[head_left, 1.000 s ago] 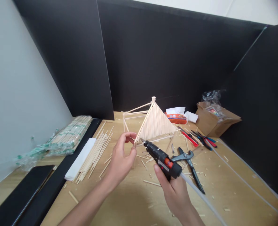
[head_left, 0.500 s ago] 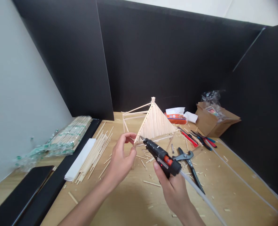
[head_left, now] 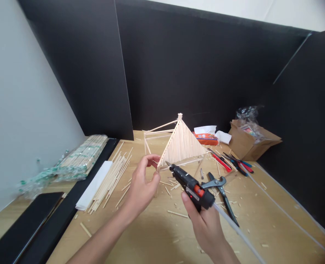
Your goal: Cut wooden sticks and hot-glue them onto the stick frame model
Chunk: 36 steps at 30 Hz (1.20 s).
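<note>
A model made of thin wooden sticks [head_left: 183, 143] stands mid-table, with a filled triangular face toward me and an open stick frame behind it. My left hand [head_left: 143, 181] pinches the lower left corner of that face; its far fingers are partly hidden behind the sticks. In my right hand [head_left: 206, 225] is a black hot glue gun [head_left: 191, 185], a small red light glowing on its side. Its nozzle points up and left at the triangle's lower left part; whether it touches the sticks I cannot tell. A pale glue stick [head_left: 233, 227] runs out of its back end.
Loose sticks [head_left: 111, 183] lie on white paper [head_left: 93, 187] at left, near a wrapped stick bundle [head_left: 82, 156] and a black phone-like slab [head_left: 27, 223]. To the right are pliers [head_left: 222, 194], a red cutter [head_left: 221, 162], other tools and a cardboard box [head_left: 250, 141]. Stick scraps litter the table.
The glue gun has shifted slightly right and down, its nozzle drawing back from the triangle's left edge. My left hand keeps its grip on the corner.
</note>
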{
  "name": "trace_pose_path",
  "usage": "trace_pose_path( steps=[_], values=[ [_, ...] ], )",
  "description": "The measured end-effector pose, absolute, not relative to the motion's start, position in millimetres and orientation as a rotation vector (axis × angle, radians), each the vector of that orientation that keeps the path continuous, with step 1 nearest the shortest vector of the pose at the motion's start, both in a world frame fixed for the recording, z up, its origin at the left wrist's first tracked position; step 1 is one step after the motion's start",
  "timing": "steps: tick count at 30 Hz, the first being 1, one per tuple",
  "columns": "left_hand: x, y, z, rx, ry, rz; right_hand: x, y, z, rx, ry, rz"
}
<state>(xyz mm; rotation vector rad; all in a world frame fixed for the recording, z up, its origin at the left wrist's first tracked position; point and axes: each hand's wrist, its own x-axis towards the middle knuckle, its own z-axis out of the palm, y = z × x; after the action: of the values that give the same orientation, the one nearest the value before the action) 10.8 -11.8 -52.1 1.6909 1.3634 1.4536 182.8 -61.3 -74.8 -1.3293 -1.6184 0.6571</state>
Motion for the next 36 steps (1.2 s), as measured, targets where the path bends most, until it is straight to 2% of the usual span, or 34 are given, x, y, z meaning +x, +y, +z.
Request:
trace_pose_path(
  steps=[7, 26, 36],
  values=[
    [11, -13, -52, 1.696, 1.368, 1.46, 181, -51, -63, -1.319, -1.654, 0.548],
    [11, -11, -53, 1.704, 1.364, 1.464, 191, -68, -78, -1.374, -1.674, 0.608],
    [11, -12, -52, 1.697, 1.373, 1.446, 184, -51, -57, -1.339, -1.667, 0.479]
  ],
)
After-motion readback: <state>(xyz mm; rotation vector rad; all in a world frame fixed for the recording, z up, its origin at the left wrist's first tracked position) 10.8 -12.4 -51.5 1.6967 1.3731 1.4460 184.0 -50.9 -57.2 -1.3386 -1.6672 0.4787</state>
